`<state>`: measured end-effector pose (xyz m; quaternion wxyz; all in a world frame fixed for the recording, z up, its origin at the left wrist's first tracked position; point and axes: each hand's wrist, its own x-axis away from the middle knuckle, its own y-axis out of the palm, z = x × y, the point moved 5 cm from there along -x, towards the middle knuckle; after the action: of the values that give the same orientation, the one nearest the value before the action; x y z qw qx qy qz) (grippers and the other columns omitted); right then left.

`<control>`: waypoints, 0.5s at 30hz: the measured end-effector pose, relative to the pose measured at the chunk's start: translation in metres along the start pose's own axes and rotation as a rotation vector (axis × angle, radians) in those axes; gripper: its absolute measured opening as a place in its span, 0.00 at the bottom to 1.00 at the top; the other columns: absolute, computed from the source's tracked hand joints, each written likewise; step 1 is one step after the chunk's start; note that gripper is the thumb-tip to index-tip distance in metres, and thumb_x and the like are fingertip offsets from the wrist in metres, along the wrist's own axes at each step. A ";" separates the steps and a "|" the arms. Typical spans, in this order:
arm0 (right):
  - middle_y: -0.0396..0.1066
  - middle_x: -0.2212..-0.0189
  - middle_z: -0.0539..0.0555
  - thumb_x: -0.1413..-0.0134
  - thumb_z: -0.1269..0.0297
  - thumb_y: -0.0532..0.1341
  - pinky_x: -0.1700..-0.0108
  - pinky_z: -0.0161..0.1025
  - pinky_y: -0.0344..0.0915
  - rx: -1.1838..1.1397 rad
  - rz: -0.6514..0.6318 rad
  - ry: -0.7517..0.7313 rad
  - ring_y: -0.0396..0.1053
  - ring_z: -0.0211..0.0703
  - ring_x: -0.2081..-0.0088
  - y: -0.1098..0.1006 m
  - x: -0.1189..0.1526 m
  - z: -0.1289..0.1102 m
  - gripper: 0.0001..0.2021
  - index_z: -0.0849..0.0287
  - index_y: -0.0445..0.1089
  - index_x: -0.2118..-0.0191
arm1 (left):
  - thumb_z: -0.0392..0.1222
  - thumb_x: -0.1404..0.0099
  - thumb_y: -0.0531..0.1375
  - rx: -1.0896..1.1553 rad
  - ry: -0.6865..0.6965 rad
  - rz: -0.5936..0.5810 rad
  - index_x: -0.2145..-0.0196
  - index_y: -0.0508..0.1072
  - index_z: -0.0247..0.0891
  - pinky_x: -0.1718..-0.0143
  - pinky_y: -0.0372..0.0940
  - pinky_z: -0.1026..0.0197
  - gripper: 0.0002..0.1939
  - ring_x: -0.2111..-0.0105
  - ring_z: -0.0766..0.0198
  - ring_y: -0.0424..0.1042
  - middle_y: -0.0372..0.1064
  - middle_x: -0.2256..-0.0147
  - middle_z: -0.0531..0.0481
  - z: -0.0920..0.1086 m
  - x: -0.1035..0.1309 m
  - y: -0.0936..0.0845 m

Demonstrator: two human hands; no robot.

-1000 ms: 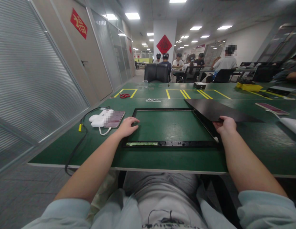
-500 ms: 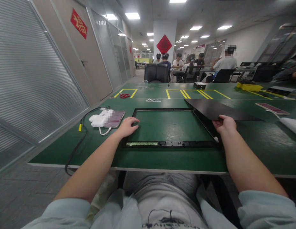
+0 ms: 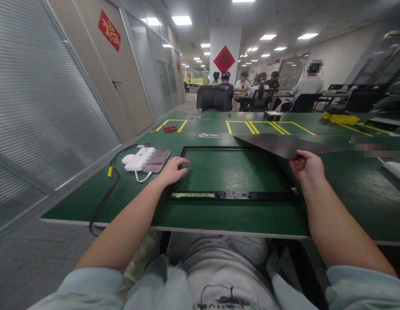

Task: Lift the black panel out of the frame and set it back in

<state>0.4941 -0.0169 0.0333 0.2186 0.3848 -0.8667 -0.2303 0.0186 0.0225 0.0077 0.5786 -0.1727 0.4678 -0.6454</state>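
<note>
A thin black rectangular frame, like a monitor bezel, lies flat on the green table, a green circuit strip along its near side. My left hand rests at the frame's left side with thumb and fingers apart, holding nothing. Pinched by one corner in my right hand is a thin dark flat panel. This panel is tilted and raised over the frame's right side, hiding part of its far right corner.
Left of the frame lie a phone, a white device with a short cable, and a black cord. Red scissors, small white pieces, a plastic cup and a yellow tray lie farther back. Several people sit beyond.
My right hand has lifted the dark panel a little and tilted it, and the panel's far corner has shifted left over the frame. My left hand stays in place.
</note>
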 end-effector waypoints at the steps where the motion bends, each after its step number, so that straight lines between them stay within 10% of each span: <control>1: 0.68 0.75 0.50 0.48 0.80 0.57 0.77 0.27 0.67 -0.010 -0.029 0.005 0.67 0.34 0.76 0.003 0.003 0.000 0.08 0.59 0.66 0.70 | 0.44 0.40 0.60 0.005 -0.002 0.004 0.52 0.80 0.41 0.36 0.62 0.44 0.19 0.44 0.47 0.72 0.75 0.47 0.42 0.000 0.000 -0.001; 9: 0.71 0.71 0.51 0.66 0.79 0.57 0.72 0.33 0.72 -0.124 -0.178 0.004 0.72 0.40 0.70 0.015 0.026 -0.006 0.18 0.58 0.67 0.64 | 0.50 0.38 0.62 0.203 -0.149 0.142 0.50 0.78 0.41 0.39 0.64 0.44 0.20 0.44 0.47 0.72 0.76 0.47 0.43 -0.008 -0.003 -0.007; 15: 0.72 0.73 0.53 0.70 0.74 0.57 0.59 0.48 0.76 -0.149 -0.289 0.066 0.74 0.49 0.66 0.019 0.032 -0.007 0.20 0.58 0.70 0.63 | 0.57 0.33 0.57 0.869 -0.362 0.208 0.46 0.73 0.37 0.45 0.69 0.48 0.25 0.49 0.51 0.77 0.79 0.52 0.41 -0.008 -0.002 -0.011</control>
<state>0.4680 -0.0318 0.0559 0.2396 0.4954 -0.7752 -0.3101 0.0062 0.0260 0.0133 0.7308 0.0231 0.0610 -0.6795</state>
